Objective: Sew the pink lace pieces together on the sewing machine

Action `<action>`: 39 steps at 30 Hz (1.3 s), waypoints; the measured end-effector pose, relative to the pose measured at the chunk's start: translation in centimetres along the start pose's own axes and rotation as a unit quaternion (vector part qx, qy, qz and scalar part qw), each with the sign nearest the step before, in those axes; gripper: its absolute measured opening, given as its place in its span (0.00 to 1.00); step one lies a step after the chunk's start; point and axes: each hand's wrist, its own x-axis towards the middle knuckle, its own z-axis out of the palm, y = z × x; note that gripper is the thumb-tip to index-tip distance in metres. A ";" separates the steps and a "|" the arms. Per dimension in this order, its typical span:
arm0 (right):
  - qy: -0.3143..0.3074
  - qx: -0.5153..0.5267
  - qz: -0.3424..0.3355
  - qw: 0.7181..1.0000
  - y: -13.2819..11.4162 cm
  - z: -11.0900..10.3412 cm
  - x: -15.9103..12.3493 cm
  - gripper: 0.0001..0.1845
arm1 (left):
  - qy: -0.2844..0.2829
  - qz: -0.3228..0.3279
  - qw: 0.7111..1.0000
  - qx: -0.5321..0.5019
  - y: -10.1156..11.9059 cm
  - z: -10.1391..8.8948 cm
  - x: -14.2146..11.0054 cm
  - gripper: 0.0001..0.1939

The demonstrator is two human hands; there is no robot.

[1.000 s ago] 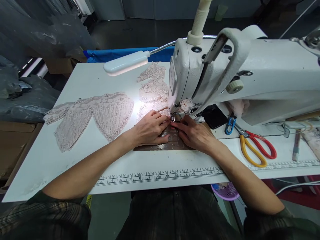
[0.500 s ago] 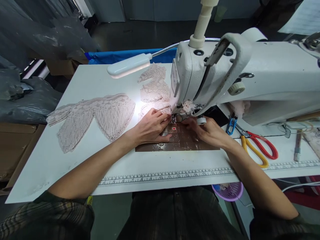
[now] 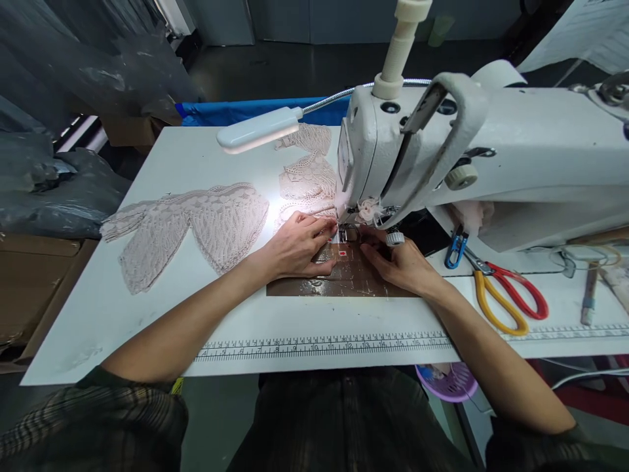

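Note:
My left hand (image 3: pixel 303 248) rests at the left of the presser foot (image 3: pixel 346 234) of a white sewing machine (image 3: pixel 366 151). Its fingertips hold the near edge of a pale pink lace piece (image 3: pixel 309 177), while the thumb lies apart on the brown plate (image 3: pixel 324 286). To the right of the foot, my right hand (image 3: pixel 400 265) has its fingers bent together; a white knob (image 3: pixel 394 238) partly covers them, and what they grip is not clear. More lace pieces (image 3: pixel 191 223) lie spread on the left of the table (image 3: pixel 147 321).
Scissors (image 3: pixel 511 295) with red and yellow handles and blue thread snips (image 3: pixel 457 248) lie right of my right hand. A lamp (image 3: pixel 260 130) hangs over the lace. A printed ruler (image 3: pixel 314 347) runs along the front edge, above a purple basket (image 3: pixel 449 381).
My right hand has shifted slightly left, closer to the foot. The lace behind my left hand has shifted a little. The whole view has turned slightly.

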 end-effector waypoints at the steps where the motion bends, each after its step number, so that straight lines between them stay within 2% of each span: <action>1: 0.004 -0.005 -0.003 1.000 0.1 0.1 0.0 0.17 | -0.006 -0.005 1.000 -0.007 -0.1 0.0 0.0 0.29; 4: 0.004 -0.015 -0.018 1.000 0.3 0.3 0.1 0.17 | -0.013 -0.012 0.999 -0.031 -0.4 0.0 0.0 0.30; 7: 0.003 -0.038 -0.027 0.999 0.5 0.5 0.1 0.18 | 0.000 -0.024 0.999 -0.042 -0.1 -0.1 -0.1 0.26; 11: -0.003 -0.083 -0.036 0.996 0.4 0.9 -0.2 0.21 | 0.058 -0.136 0.989 -0.024 0.5 0.0 -0.3 0.24; 13: -0.010 -0.106 -0.048 0.993 0.3 1.1 -0.3 0.22 | 0.047 -0.187 0.981 -0.024 0.3 0.1 -0.2 0.24; 18: -0.014 -0.151 -0.054 0.987 -0.1 1.3 -0.5 0.22 | -0.019 -0.225 0.974 -0.037 -2.3 0.3 1.9 0.22; 21: 0.003 -0.145 -0.069 0.987 -0.2 1.4 -0.5 0.21 | -0.025 -0.206 0.977 -0.050 -4.5 0.2 3.5 0.21; 24: 0.010 -0.131 -0.079 0.988 0.1 1.5 -0.6 0.21 | -0.018 -0.196 0.979 -0.047 -5.7 0.2 3.8 0.21; 27: 0.019 -0.134 -0.096 0.986 0.4 1.7 -0.8 0.22 | 0.004 -0.203 0.979 -0.029 -5.7 0.0 2.1 0.22; 30: 0.044 -0.165 -0.134 0.976 0.4 2.0 -1.0 0.25 | 0.034 -0.227 0.973 -0.010 -5.0 -1.0 -1.3 0.26; 32: 0.053 -0.195 -0.157 0.967 0.3 2.1 -1.2 0.26 | 0.053 -0.266 0.962 -0.008 -4.7 -2.0 -3.9 0.27; 36: 0.086 -0.228 -0.185 0.952 0.0 2.4 -1.2 0.25 | 0.107 -0.390 0.914 -0.042 -4.7 -3.0 -8.2 0.24; 39: 0.096 -0.230 -0.208 0.946 0.0 2.5 -1.2 0.24 | 0.139 -0.454 0.876 -0.081 -5.1 -2.8 -9.8 0.16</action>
